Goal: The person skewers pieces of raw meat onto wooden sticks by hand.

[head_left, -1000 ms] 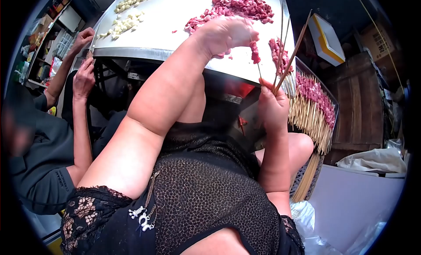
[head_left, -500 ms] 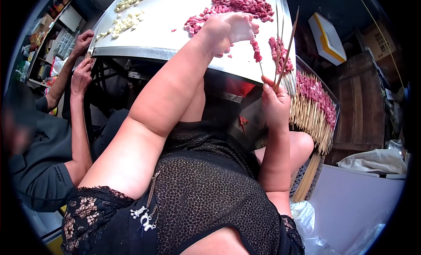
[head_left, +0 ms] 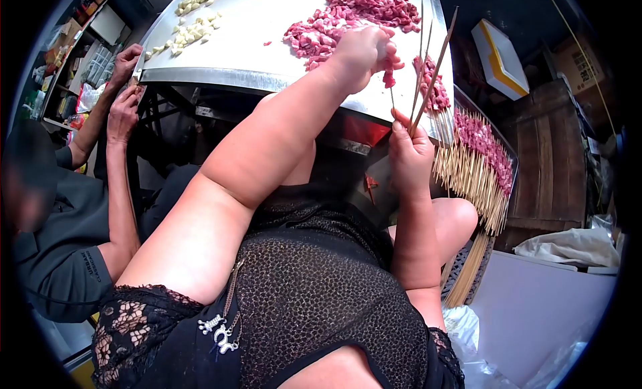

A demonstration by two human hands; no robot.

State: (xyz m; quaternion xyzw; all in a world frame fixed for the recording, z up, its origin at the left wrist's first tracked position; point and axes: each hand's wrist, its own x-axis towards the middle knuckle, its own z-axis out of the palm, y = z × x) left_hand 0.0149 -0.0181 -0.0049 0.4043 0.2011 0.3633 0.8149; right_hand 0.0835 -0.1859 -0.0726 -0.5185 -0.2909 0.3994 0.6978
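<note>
My right hand (head_left: 410,151) is closed around several thin skewers (head_left: 436,71). One of them points up to my left hand and carries pieces of raw meat (head_left: 389,77) at its far part. Over the table edge, my left hand (head_left: 366,53) has its fingers curled in on the meat at that skewer's upper end; the fingers partly hide it. Just behind the left hand lies a heap of cut raw meat (head_left: 374,9) on the white tabletop (head_left: 257,28). Beside the right hand, loaded meat skewers (head_left: 433,88) rest at the table's right edge.
A tray of loaded skewers (head_left: 485,151) stands to the right, above a bundle of bare skewers (head_left: 468,275). Pale peeled cloves (head_left: 190,36) lie at the table's far left. A co-worker's hands (head_left: 124,108) are at the left edge. A white-and-yellow box (head_left: 500,58) sits at back right.
My left hand has shifted slightly right and its fingers have curled in more around the meat. My right hand has moved a little left with the skewers.
</note>
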